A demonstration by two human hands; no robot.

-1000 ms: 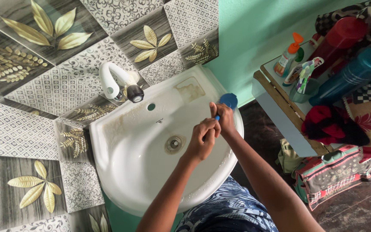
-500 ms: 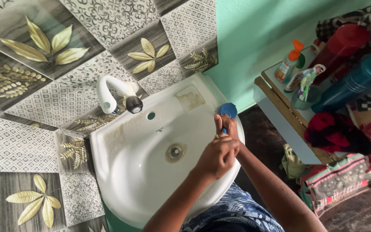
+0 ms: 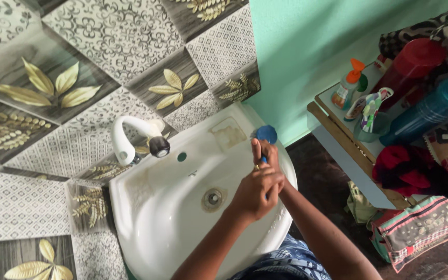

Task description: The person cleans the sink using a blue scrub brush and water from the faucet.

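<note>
Your left hand (image 3: 255, 189) was curled shut over your right hand (image 3: 266, 155), both clasped together around a small blue plastic object (image 3: 263, 160) above the right rim of the white ceramic washbasin (image 3: 167, 218), its round drain (image 3: 213, 198) just left of them.

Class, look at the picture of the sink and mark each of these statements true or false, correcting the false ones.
1. Both hands are together over the white sink. True.
2. The right hand holds a blue object. True.
3. Water is streaming from the tap. False: no stream shows.
4. The wall beside the shelf is red. False: the wall is green.
5. The left hand rests on the tap. False: it is against the right hand.
</note>
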